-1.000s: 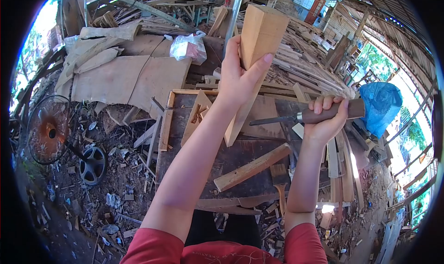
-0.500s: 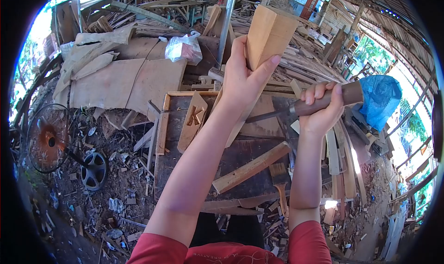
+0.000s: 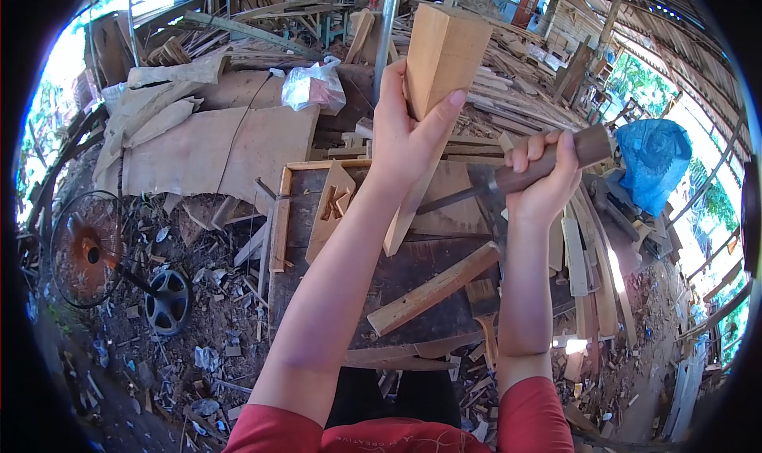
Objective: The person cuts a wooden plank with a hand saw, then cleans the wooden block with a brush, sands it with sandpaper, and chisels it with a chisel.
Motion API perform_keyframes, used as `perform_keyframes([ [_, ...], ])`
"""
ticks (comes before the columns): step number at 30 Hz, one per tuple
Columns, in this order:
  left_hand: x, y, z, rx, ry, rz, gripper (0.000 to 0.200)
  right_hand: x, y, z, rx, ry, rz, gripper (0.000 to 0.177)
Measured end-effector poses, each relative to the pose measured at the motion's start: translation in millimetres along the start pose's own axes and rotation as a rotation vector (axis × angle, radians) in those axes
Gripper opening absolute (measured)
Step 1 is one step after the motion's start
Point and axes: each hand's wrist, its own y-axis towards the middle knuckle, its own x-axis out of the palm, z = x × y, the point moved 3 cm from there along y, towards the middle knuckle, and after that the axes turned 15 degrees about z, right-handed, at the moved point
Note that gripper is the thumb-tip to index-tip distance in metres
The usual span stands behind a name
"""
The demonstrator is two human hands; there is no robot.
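Note:
My left hand [image 3: 413,139] is wrapped round the lower part of a thick, squared wooden block [image 3: 444,56], raised above the workbench [image 3: 413,282]. In my right hand [image 3: 544,175] is a chisel [image 3: 587,147], gripped by its thick brown handle. Its dark metal blade slants down to the left, its end close beside a pale strip of wood [image 3: 405,223] below my left hand. A pointed board with a carved letter K [image 3: 329,207] lies at the bench's left side, partly behind my left forearm.
A wooden bar [image 3: 432,290] and a flat brush [image 3: 482,302] lie on the near part of the bench. A wooden edge strip [image 3: 279,235] borders its left. A fan [image 3: 91,254] stands left, a blue plastic bag [image 3: 652,163] right. Scraps litter the ground; planks are piled behind.
Both hands, with the wooden block and the chisel, have shifted slightly to the left. My right hand also sits a little lower. Both grips stay the same.

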Motion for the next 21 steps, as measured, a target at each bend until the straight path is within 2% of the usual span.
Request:
perform_keyframes([
  [2, 1.5, -0.9, 2.2, -0.072, 0.001, -0.019, 0.060, -1.8, -2.0, 2.8, -0.008, -0.014, 0.017, 0.023],
  [8, -0.3, 0.0, 4.7, -0.018, 0.005, 0.002, 0.059, -18.0, -17.6, 33.4, 0.032, -0.127, 0.032, 0.020],
  [13, -0.3, -0.1, 3.4, -0.016, 0.013, -0.001, 0.059, -5.6, -2.7, 4.0, -0.006, -0.024, 0.033, 0.017],
  [21, -7.0, 0.9, 3.8, -0.076, -0.013, -0.009, 0.060, -18.9, -10.2, 13.2, -0.004, -0.037, 0.055, 0.015],
])
